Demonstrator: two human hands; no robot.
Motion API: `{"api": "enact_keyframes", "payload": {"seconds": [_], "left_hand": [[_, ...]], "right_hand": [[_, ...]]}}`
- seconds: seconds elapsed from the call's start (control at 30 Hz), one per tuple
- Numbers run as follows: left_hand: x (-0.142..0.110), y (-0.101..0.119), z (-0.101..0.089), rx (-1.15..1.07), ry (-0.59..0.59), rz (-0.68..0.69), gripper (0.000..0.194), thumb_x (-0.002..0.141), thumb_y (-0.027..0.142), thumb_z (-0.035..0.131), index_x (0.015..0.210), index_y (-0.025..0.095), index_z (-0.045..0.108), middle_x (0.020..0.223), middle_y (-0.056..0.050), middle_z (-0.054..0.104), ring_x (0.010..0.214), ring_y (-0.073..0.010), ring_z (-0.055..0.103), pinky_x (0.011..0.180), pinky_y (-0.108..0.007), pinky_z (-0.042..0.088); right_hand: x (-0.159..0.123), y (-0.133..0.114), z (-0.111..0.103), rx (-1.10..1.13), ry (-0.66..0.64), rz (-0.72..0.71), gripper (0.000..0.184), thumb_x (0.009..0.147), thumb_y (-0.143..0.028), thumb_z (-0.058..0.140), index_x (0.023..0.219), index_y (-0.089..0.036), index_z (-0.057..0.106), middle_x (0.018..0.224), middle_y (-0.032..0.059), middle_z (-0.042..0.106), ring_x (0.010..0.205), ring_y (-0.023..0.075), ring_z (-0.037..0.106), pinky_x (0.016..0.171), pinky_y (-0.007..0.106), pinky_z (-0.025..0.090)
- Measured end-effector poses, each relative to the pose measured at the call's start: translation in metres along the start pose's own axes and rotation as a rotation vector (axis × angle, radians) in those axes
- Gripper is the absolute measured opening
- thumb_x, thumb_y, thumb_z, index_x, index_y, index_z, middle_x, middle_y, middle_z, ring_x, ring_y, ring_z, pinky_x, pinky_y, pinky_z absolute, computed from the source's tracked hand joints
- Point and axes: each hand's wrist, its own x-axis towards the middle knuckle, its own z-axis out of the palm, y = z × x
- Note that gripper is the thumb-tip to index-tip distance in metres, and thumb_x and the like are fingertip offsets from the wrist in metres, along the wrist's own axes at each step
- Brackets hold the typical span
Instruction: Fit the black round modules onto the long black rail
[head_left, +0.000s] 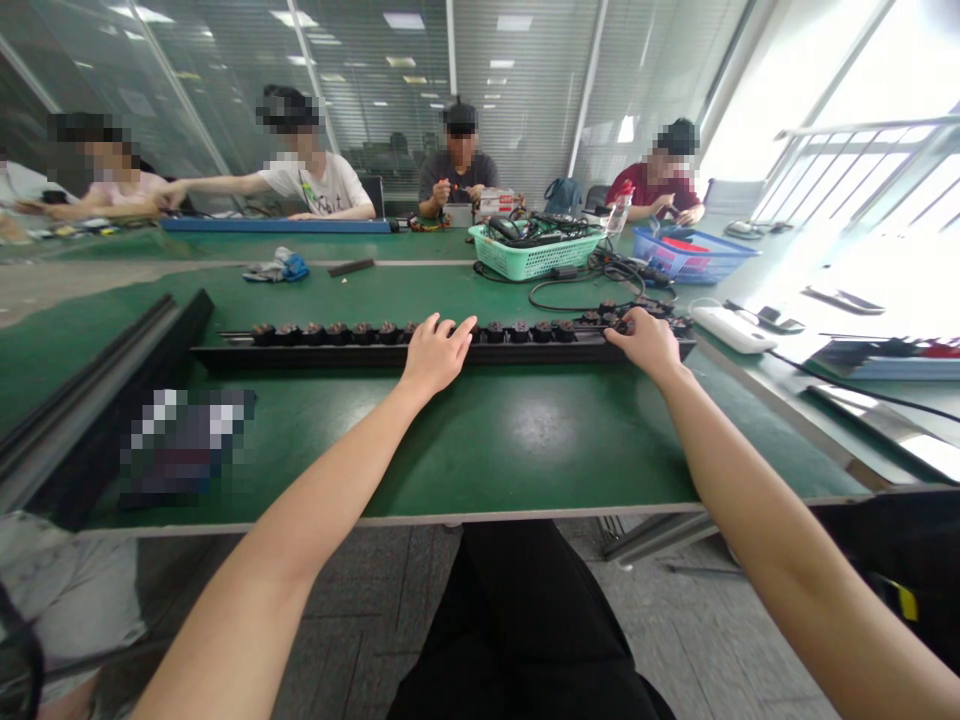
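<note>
A long black rail (330, 355) lies crosswise on the green table, with a row of small black round parts (363, 333) along it. My left hand (437, 356) rests over the middle of this rail, fingers spread and holding nothing. At the rail's right end, the thumb and fingers of my right hand (648, 343) are closed in a pinch. What they hold is mostly hidden. More small dark parts and a black cable (555, 305) lie just behind that hand.
A green basket of cables (536, 258) and a blue basket (694, 258) stand beyond the rail. A white power strip (731, 328) lies at right, another black rail (112, 400) at left. A blue-and-grey cloth (277, 266) lies farther back. Several people sit across the table.
</note>
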Motion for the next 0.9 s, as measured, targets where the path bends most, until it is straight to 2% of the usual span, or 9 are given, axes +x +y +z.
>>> {"api": "enact_keyframes", "payload": {"seconds": [0.33, 0.5, 0.6, 0.77, 0.9], "left_hand": [[0.001, -0.001, 0.001, 0.003, 0.004, 0.012, 0.052, 0.113, 0.038, 0.033, 0.157, 0.025, 0.058, 0.138, -0.014, 0.072, 0.144, -0.0372, 0.052, 0.12, -0.055, 0.042], [0.001, -0.001, 0.001, 0.0, 0.0, 0.006, 0.052, 0.113, 0.037, 0.033, 0.157, 0.025, 0.057, 0.139, -0.014, 0.072, 0.144, -0.0372, 0.051, 0.12, -0.055, 0.042], [0.0, -0.002, 0.001, -0.006, 0.007, 0.006, 0.051, 0.112, 0.037, 0.035, 0.156, 0.026, 0.058, 0.138, -0.013, 0.072, 0.144, -0.0364, 0.052, 0.12, -0.055, 0.042], [0.0, -0.002, 0.001, 0.006, 0.013, 0.011, 0.051, 0.112, 0.038, 0.035, 0.156, 0.027, 0.058, 0.136, -0.013, 0.073, 0.143, -0.0358, 0.054, 0.118, -0.054, 0.045], [0.0, 0.0, -0.002, 0.013, -0.017, 0.002, 0.052, 0.113, 0.037, 0.035, 0.158, 0.023, 0.058, 0.138, -0.015, 0.072, 0.143, -0.0381, 0.053, 0.119, -0.053, 0.043]], "right_hand": [[0.001, -0.001, -0.001, 0.007, -0.006, 0.035, 0.046, 0.088, -0.053, 0.067, 0.122, -0.022, 0.069, 0.111, 0.0142, 0.076, 0.106, 0.0348, 0.069, 0.088, 0.044, 0.055], [0.002, -0.001, 0.0, 0.042, 0.004, 0.087, 0.051, 0.084, -0.051, 0.07, 0.122, -0.017, 0.066, 0.111, 0.0183, 0.074, 0.105, 0.0359, 0.068, 0.088, 0.045, 0.055], [0.008, -0.001, 0.0, 0.005, -0.016, 0.056, 0.051, 0.084, -0.05, 0.071, 0.12, -0.015, 0.066, 0.107, 0.0189, 0.074, 0.102, 0.0357, 0.069, 0.086, 0.043, 0.055], [0.021, 0.002, -0.002, -0.133, -0.133, -0.07, 0.037, 0.089, -0.048, 0.066, 0.109, -0.018, 0.069, 0.1, 0.0162, 0.076, 0.099, 0.0342, 0.071, 0.082, 0.04, 0.054], [0.017, 0.005, 0.0, -0.127, -0.109, -0.06, 0.039, 0.091, -0.053, 0.062, 0.11, -0.019, 0.068, 0.103, 0.0174, 0.076, 0.099, 0.0357, 0.071, 0.081, 0.041, 0.053]]}}
